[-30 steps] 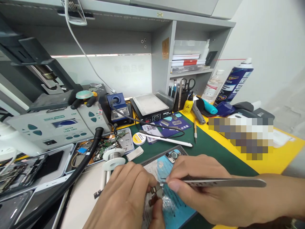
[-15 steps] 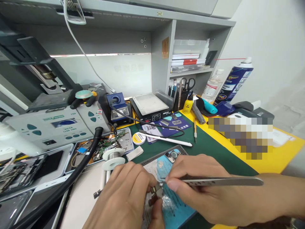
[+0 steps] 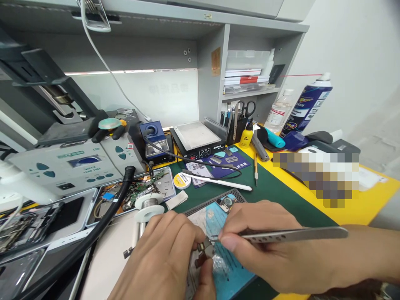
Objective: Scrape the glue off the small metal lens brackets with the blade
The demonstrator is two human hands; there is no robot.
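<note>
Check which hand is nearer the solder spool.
Left. The left hand lies just below and right of the solder spool, knuckles close to its flange. The right hand, gripping the tweezers, sits farther right, beyond the blue phone.

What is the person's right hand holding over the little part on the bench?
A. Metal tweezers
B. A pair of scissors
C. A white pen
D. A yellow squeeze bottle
A. The right hand pinches long metal tweezers, whose tip meets the small part that the left hand steadies. The scissors, yellow bottle and white pen lie untouched farther back.
</note>
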